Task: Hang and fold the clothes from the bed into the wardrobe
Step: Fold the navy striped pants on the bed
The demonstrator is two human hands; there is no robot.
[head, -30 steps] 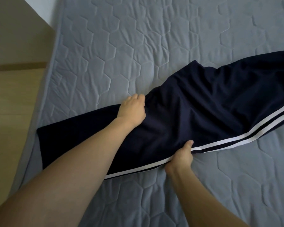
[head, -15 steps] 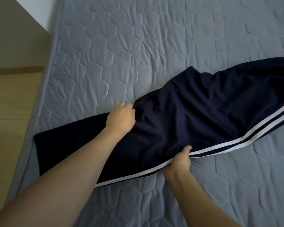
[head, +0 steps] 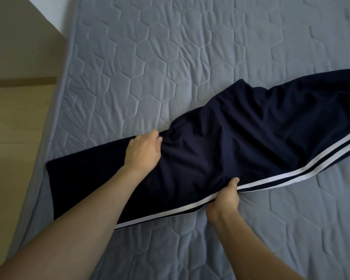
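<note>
The step in hand is judged to be the folding of a pair of dark navy jersey track trousers with twin white side stripes (head: 220, 150), which is spread diagonally across the grey bed with its hexagon-quilted mattress cover (head: 150, 57); no part of the hanging or of the putting away into a wardrobe can be seen as done, and no wardrobe is shown. The upper edge of the cloth is gripped by the left hand (head: 143, 151), whose fingers are curled into a bunched fold near the middle of the garment's length. The striped lower edge is pinched by the right hand (head: 224, 197), with the thumb laid on top of the dark cloth and the fingers tucked beneath the white band. For the next move, it is judged that both held edges must be lifted together and carried over toward one end, so that the garment is halved along its length; the two grips need to be kept level, or the stripes will be skewed. The fabric looks soft and thin, with loose creases gathered between the two hands. One end lies flat and square near the left side of the bed, beside a pale wooden panel (head: 18, 118), while the other end runs out of view at the right.
</note>
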